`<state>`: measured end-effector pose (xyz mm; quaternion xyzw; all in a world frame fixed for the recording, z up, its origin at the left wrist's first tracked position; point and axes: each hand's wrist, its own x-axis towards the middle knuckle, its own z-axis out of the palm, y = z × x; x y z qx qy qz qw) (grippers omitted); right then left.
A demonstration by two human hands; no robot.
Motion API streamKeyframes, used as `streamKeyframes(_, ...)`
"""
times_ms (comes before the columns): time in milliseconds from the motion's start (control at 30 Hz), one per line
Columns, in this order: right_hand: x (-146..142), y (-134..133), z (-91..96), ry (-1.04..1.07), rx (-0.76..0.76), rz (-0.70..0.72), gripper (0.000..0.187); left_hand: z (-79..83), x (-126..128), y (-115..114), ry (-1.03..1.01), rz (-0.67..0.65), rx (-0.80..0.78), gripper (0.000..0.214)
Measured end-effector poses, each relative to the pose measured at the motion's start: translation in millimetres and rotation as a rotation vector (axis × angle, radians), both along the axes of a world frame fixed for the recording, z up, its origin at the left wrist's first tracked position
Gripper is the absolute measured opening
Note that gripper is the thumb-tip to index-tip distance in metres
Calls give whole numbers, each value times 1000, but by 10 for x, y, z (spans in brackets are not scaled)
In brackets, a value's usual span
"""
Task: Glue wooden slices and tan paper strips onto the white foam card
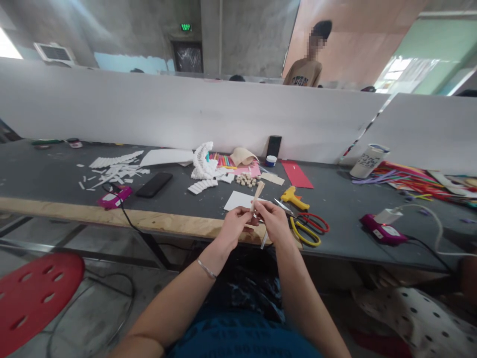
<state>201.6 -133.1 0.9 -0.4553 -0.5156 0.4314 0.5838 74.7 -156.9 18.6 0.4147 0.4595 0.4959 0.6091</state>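
Pale craft sticks (258, 195), where?

Upright between both hands, just above the grey table (331, 233).

Grip?

Left hand (234, 227) and right hand (272, 221) closed on them.

Nearby?

White card (238, 200) just ahead; yellow-handled scissors (304, 231) beside the right hand.

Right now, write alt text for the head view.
A left hand and right hand hold wooden sticks over a grey table. A glue gun and scissors lie to the right, paper strips to the left.
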Motion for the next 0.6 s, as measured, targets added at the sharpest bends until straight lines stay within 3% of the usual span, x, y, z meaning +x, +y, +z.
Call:
streamKeyframes(200,68,-15,31,19,4,19,40,31,-139,-13,-70,-267,-48,26)
streamKeyframes(333,27,-52,55,20,4,17,38,67,-145,-7,-169,-364,-6,35)
streamKeyframes(600,-117,-109,88,14,35,-9,34,56,25,10,-128,-143,56,42)
